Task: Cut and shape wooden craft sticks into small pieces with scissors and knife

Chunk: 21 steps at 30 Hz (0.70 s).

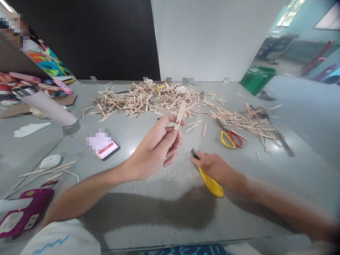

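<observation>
My left hand (156,147) is raised over the grey table (159,198), pinching a pale wooden ice-cream stick (180,114) upright between thumb and fingers. My right hand (215,167) rests lower on the table, closed around a yellow utility knife (211,182) whose dark blade end pokes out past the fingers toward the left hand. A large heap of wooden sticks (148,99) lies beyond both hands, with a smaller heap (247,120) to the right.
Red-and-yellow scissors (230,137) lie right of the hands. A phone (107,149), a white mouse (50,161), a pink tumbler (45,102) and a magenta tool (23,214) sit to the left. A green bin (257,79) stands at far right.
</observation>
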Motion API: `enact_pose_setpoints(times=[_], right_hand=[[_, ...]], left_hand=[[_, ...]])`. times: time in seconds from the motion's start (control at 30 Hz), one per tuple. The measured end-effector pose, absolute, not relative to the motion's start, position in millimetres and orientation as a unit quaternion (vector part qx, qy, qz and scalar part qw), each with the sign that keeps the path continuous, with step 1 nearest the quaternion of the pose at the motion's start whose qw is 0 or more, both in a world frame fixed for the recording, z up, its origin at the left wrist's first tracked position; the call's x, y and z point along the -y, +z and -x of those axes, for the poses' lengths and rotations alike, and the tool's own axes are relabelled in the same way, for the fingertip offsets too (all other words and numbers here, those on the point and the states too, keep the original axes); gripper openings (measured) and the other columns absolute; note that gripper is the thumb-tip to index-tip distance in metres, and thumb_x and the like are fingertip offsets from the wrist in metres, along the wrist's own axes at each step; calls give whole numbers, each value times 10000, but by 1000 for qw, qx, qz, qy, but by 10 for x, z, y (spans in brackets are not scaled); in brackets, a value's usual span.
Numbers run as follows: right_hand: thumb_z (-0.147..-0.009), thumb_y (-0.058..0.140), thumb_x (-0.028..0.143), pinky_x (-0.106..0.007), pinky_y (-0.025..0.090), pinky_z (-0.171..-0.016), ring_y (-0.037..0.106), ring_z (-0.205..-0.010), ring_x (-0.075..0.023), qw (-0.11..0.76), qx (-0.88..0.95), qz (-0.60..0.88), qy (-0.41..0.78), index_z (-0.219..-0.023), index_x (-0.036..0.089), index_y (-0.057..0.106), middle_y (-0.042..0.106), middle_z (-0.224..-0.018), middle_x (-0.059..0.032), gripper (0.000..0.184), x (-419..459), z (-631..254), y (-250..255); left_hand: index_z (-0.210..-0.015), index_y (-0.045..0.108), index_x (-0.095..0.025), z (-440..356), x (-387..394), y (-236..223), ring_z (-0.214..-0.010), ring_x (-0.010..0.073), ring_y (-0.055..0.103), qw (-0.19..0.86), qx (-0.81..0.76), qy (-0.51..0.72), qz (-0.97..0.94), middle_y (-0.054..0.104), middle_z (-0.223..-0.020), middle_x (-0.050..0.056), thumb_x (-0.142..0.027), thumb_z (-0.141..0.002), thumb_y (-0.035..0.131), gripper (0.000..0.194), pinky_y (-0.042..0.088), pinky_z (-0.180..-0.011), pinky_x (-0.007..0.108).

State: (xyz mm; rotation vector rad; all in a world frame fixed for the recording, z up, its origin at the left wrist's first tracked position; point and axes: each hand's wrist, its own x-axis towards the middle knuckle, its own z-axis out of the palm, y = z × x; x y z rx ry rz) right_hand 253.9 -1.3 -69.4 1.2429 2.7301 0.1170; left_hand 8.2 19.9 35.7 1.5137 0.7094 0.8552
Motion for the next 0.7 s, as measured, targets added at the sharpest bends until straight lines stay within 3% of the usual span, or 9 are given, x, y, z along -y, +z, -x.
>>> enact_pose_setpoints(times=[0.07, 0.17, 0.27, 0.33, 0.43, 0.47, 0.57, 0.7], right_hand=[[-918, 580, -96, -297, 346, -544, 644, -641, -169, 67, -919, -382, 64, -1045, 184, 717, 761, -985, -94, 337, 3, -2506, -742], [-955, 580, -48, -283, 364, -554, 649, -705, -177, 5, -938, -329, 110, -1026, 188, 694, 754, -977, -91, 272, -123, -2578, -792], [-1022, 594, 121, -272, 380, -549, 622, -652, -164, -172, -930, -304, 113, -958, 194, 656, 720, -844, -59, 115, -236, -2678, -859], [-1040, 600, 194, -259, 388, -532, 593, -571, -137, -322, -889, -322, 56, -910, 205, 629, 678, -727, -7, 134, -250, -2682, -915], [-1041, 647, 238, -232, 464, -553, 636, -553, -118, -480, -769, -407, -110, -1088, 211, 652, 701, -721, 36, 54, -197, -2563, -996], [-1036, 675, 275, -228, 478, -541, 651, -549, -120, -506, -733, -423, -168, -1147, 214, 649, 716, -731, 38, 130, -174, -2508, -1018], [-1054, 665, 323, -225, 512, -501, 663, -507, -116, -522, -685, -425, -279, -1088, 218, 675, 751, -735, 21, 111, -134, -2378, -1069], [-1062, 638, 294, -253, 590, -534, 697, -505, -135, -517, -699, -400, -291, -1025, 228, 712, 750, -665, 22, 106, -125, -2358, -1103]], left_hand=[[-1192, 433, -255, -103, -168, 382, -477, 61, 420, 594, -302, 365, -650, 541, -780, -79, -279, -1110, 476, 96, 417, -423, 187], [-1188, 387, -283, -138, -199, 321, -423, 56, 410, 606, -307, 389, -622, 609, -774, -88, -321, -1123, 461, 105, 360, -404, 185], [-1159, 363, -289, -170, -312, 16, -408, 52, 393, 595, -326, 433, -594, 642, -768, -94, -357, -1108, 495, 157, 307, -411, 178], [-1163, 349, -284, -177, -379, -308, -421, 53, 393, 586, -341, 435, -592, 667, -777, -83, -378, -1116, 495, 179, 299, -426, 180], [-1180, 337, -275, -173, -393, -805, -456, 42, 418, 616, -335, 355, -618, 723, -893, -31, -425, -1157, 434, 180, 346, -461, 181], [-1171, 349, -265, -174, -378, -936, -457, 42, 425, 627, -325, 337, -623, 732, -892, -18, -433, -1160, 430, 186, 351, -464, 182], [-1281, 386, -240, -185, -320, -1171, -465, 49, 453, 651, -299, 298, -631, 769, -919, 25, -465, -1160, 436, 260, 410, -492, 197], [-1350, 356, -247, -203, -291, -1228, -483, 57, 487, 661, -285, 288, -631, 780, -957, 43, -489, -1165, 420, 310, 446, -510, 203]])
